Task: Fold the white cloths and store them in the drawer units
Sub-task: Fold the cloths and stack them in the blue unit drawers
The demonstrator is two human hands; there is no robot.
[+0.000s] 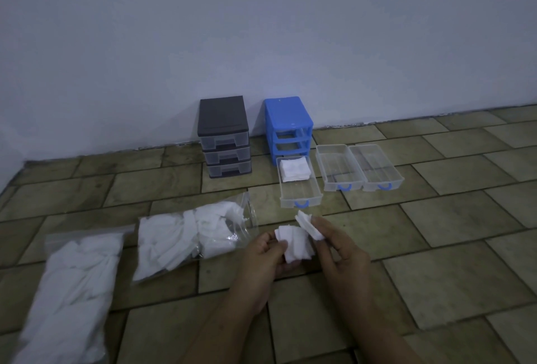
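1. Soft, matt white cloths (296, 243) are seen.
2. Glossy clear plastic is shown by the bags (200, 236).
3. Translucent smooth plastic forms the drawers (300, 189).
4. Matt, mottled tiles make up the floor (436, 218).

- No legible text, label, brand, number or sign appears anywhere in view.
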